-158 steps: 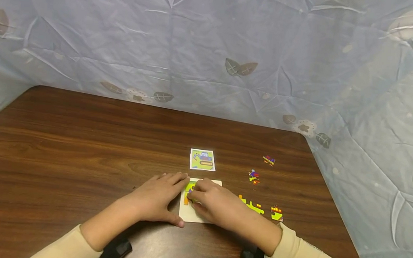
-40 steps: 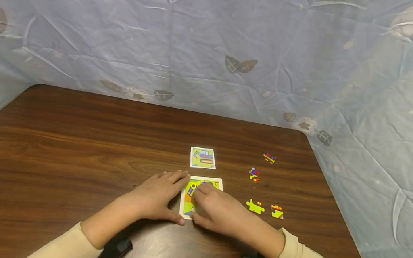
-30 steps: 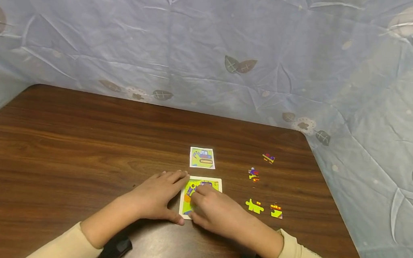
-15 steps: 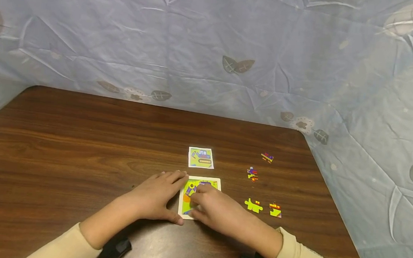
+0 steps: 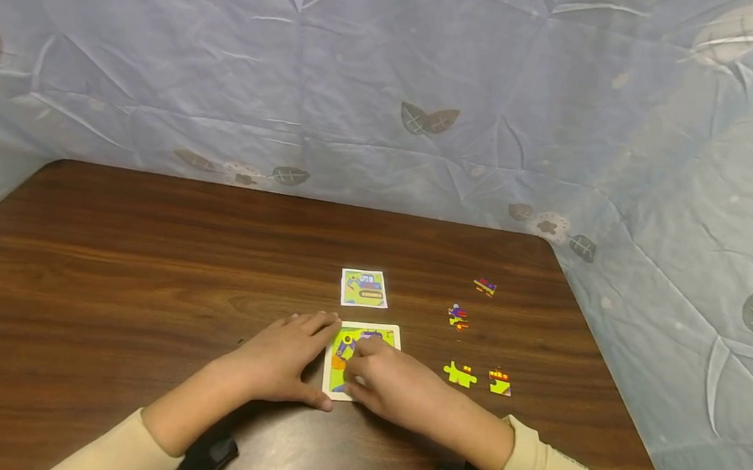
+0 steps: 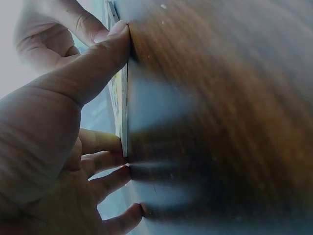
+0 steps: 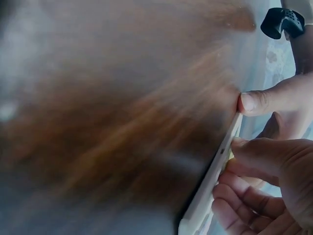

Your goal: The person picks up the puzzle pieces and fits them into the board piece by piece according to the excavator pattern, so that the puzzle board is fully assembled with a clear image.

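Observation:
A square jigsaw puzzle tray with a pale border lies on the table, showing bright green, purple and orange pieces. My left hand is spread along its left edge. Its thumb touches the near corner and the index finger the far one; in the left wrist view the other fingertips rest on the table. My right hand is over the right half, fingers curled down onto the picture. A yellowish sliver of a puzzle piece shows between thumb and fingers in the right wrist view; the hand hides most of it.
Behind the tray lies a picture card of a digger. Loose puzzle pieces lie to the right: a green one, a corner one, a purple-and-red one and a striped one. A patterned curtain stands behind the table.
Compared with the oldest frame, more coloured pieces show in the tray, and a loose piece beside the green one is gone. Over the last second the right fingers shift slightly; the left hand stays.

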Tool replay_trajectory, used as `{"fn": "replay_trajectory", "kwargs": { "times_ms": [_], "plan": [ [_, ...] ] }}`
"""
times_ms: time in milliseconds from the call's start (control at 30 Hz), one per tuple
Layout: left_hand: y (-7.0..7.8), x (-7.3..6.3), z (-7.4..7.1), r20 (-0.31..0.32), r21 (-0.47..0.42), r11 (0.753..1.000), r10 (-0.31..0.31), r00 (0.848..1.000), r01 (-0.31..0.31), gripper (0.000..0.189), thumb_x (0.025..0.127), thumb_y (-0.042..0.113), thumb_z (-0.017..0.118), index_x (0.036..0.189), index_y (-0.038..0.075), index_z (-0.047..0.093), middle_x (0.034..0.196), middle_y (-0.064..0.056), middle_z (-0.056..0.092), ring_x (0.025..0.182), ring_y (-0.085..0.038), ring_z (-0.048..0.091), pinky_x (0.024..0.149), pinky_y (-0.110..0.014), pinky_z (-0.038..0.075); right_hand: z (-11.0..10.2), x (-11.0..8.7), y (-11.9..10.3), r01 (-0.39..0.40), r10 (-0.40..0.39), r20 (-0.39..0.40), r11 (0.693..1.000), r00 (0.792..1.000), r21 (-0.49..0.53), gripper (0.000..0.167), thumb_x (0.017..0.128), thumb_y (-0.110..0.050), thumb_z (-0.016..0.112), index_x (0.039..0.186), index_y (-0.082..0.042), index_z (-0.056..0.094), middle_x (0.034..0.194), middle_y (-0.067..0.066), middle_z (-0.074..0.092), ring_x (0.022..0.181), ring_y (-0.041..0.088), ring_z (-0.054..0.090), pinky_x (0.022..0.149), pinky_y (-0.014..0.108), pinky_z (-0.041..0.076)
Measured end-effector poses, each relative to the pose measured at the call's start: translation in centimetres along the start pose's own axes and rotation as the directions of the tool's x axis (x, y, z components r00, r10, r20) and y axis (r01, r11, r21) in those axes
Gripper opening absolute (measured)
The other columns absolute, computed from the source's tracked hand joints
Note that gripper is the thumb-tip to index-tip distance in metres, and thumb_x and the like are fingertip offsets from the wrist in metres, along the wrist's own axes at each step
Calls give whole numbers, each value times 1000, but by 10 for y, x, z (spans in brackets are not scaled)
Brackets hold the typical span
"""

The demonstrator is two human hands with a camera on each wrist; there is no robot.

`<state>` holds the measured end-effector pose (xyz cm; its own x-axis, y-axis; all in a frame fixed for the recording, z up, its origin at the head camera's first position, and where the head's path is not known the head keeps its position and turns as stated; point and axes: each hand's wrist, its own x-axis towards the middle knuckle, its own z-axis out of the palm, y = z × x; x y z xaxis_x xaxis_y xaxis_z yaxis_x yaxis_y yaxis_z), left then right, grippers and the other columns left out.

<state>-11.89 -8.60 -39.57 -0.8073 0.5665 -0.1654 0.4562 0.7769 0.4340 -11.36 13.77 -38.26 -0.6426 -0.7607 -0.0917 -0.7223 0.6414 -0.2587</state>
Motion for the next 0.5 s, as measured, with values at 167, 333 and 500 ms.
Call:
{"fn": "replay_trajectory", "kwargs": {
  "times_ms": [167, 333, 500],
  "plan": [
    [1, -1, -1, 9, -3, 1000, -7, 1000, 7, 112, 79, 61, 85, 162, 3, 37, 170, -18, 35, 157, -43, 34, 130, -63, 25, 1, -3, 2, -17, 18, -14, 997, 1000, 72, 16, 100, -26, 73, 105, -12, 80, 101, -4, 64, 92, 4, 56, 78, 15, 54],
    [2, -2, -1, 15, -5, 1000, -9, 1000, 9, 112, 79, 61, 85, 162, 3, 36, 170, -18, 34, 158, -42, 33, 130, -63, 25, 3, -8, 6, -7, 11, -36, 994, 999, 107, 21, 102, -28, 70, 110, -11, 80, 105, -4, 66, 94, 3, 60, 81, 16, 56],
    [2, -2, -2, 23, -18, 1000, -15, 1000, 15, 113, 79, 61, 85, 163, 4, 34, 171, -18, 33, 158, -43, 32, 130, -63, 24, -3, -14, 19, 1, 11, -79, 988, 997, 151, 21, 103, -26, 68, 115, -12, 78, 110, -4, 69, 99, 6, 64, 88, 22, 59]
  ]
}}
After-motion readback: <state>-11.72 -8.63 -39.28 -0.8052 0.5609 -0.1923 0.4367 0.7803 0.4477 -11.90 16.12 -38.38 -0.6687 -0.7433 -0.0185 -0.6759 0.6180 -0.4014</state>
